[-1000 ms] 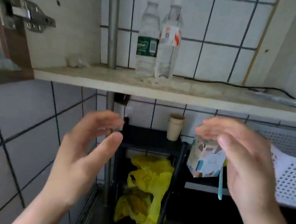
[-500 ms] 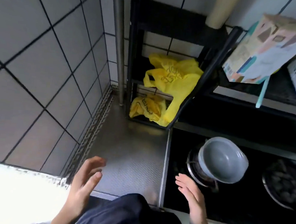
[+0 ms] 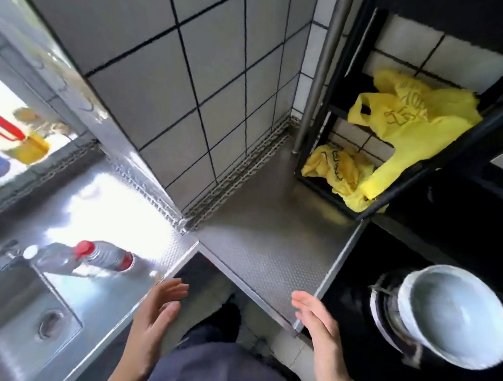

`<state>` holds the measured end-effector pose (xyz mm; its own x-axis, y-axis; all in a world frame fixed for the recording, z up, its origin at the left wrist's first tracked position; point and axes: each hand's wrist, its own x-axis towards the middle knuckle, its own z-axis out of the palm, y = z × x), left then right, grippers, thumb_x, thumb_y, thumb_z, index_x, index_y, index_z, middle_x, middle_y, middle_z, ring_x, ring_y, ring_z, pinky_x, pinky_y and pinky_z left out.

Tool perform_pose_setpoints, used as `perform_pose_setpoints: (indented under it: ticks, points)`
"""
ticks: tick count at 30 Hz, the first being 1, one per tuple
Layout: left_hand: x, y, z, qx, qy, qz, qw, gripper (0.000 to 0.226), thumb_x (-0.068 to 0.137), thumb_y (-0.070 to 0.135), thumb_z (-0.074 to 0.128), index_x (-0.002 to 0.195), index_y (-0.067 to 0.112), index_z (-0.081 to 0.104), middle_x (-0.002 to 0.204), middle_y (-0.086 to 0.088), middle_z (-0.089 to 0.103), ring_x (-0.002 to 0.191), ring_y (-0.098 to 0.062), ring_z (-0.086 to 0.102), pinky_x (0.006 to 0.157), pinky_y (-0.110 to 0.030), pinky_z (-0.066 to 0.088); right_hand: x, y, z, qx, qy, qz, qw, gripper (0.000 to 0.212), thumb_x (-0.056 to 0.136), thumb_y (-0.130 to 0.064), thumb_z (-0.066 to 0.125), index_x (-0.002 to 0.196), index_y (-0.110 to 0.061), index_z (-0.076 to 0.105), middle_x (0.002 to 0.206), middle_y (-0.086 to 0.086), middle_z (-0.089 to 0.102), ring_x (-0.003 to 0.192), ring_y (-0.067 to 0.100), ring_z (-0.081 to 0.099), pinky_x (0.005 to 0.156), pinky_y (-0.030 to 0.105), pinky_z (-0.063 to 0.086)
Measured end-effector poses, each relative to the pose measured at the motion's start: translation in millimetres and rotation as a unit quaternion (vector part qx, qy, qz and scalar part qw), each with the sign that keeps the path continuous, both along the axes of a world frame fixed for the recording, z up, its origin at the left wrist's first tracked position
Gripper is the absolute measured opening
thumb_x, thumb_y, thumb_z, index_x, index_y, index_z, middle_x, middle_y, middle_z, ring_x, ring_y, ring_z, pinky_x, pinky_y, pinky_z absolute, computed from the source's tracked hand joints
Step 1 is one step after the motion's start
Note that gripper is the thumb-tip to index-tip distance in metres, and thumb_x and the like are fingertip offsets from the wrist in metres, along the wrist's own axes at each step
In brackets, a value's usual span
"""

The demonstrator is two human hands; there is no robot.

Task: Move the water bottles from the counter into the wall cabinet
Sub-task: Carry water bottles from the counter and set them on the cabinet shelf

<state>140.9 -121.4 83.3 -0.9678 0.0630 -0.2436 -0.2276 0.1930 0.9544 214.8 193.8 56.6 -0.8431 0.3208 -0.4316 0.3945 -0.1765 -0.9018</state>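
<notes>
Red-capped bottle (image 3: pixel 107 259) and white-capped bottle (image 3: pixel 50 261) stand side by side on steel desk (image 3: pixel 270 251) at 9 o'clock, by sink (image 3: pixel 12 322). Left hand (image 3: pixel 158 311) and right hand (image 3: pixel 321 329) at 6 o'clock: grip wide, holding nothing.

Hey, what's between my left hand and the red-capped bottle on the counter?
Nothing but bare steel counter, in the head view, between the left hand and the red-capped bottle.
</notes>
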Motion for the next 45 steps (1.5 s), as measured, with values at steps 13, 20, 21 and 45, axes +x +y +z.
perform_pose_setpoints:
  ticks: [13,20,21,45]
  points:
    - [106.8,-110.5,13.4,0.005,-0.019,0.23,0.973,0.045,0.088,0.035,0.067,0.128,0.015,0.069,0.123,-0.006,0.078,0.114,-0.023,0.073,0.097,-0.024,0.057,-28.5,-108.6,11.2,-0.016,-0.003,0.192,0.981,0.041,0.089,-0.028,0.059,0.125,-0.016,0.075,0.128,0.002,0.078,0.125,0.019,0.07,0.113,0.044,0.048]
    - [102.7,-216.4,4.4,0.046,0.003,0.278,0.959,0.039,0.088,0.025,0.062,0.126,0.016,0.067,0.117,-0.009,0.079,0.109,-0.02,0.074,0.09,-0.019,0.058,-63.3,-232.4,11.5,-0.022,0.001,0.239,0.971,0.037,0.09,-0.009,0.073,0.127,-0.004,0.071,0.129,0.016,0.074,0.129,0.033,0.065,0.12,0.049,0.043]
    - [98.9,-229.1,2.4,0.055,-0.003,0.279,0.959,0.039,0.087,0.025,0.064,0.125,0.016,0.067,0.116,-0.009,0.078,0.109,-0.02,0.074,0.09,-0.018,0.058,-66.9,-247.6,10.5,-0.023,-0.007,0.242,0.97,0.031,0.096,-0.004,0.068,0.127,-0.004,0.07,0.13,0.017,0.073,0.13,0.033,0.065,0.12,0.049,0.043]
    - [-128.1,-301.3,-124.1,-0.067,-0.077,0.125,0.987,0.058,0.074,0.029,0.082,0.125,0.031,0.056,0.119,0.006,0.067,0.113,-0.022,0.066,0.08,-0.02,0.043,-226.5,-438.5,-82.2,0.14,-0.105,0.22,0.96,0.045,0.075,0.004,0.09,0.108,-0.02,0.069,0.096,-0.004,0.075,0.084,0.002,0.068,0.067,0.002,0.048]
